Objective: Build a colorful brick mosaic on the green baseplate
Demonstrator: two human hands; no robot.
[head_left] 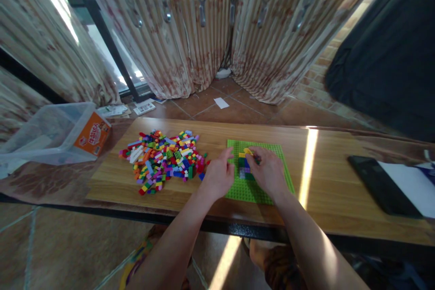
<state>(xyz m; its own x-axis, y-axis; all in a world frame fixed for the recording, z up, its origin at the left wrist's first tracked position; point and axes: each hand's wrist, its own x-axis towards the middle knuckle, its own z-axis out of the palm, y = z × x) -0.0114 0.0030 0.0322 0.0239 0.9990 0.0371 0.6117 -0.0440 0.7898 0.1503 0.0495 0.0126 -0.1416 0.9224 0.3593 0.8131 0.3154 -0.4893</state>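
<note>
Along the wooden tabletop (pixel 329 176), the loose brick pile (pixel 159 163) lies at nine o'clock from the green studded baseplate (pixel 258 195). At the plate's nine o'clock edge, the left hand (pixel 219 176) rests, fingers apart, nothing seen in them. The right hand (pixel 270 170) is nearer, its fingertips pinching a yellow brick (pixel 247 150) at its ten o'clock, long axis unclear, by the twelve o'clock end of the multicoloured brick build (pixel 242 163), partly hidden

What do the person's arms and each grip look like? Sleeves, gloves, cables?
Left grip and right grip: human hands, no gloves. Left arm and right arm: bare, tapering to the wrist; no sleeves, watch or cables visible. Small markings: can't tell.
</note>
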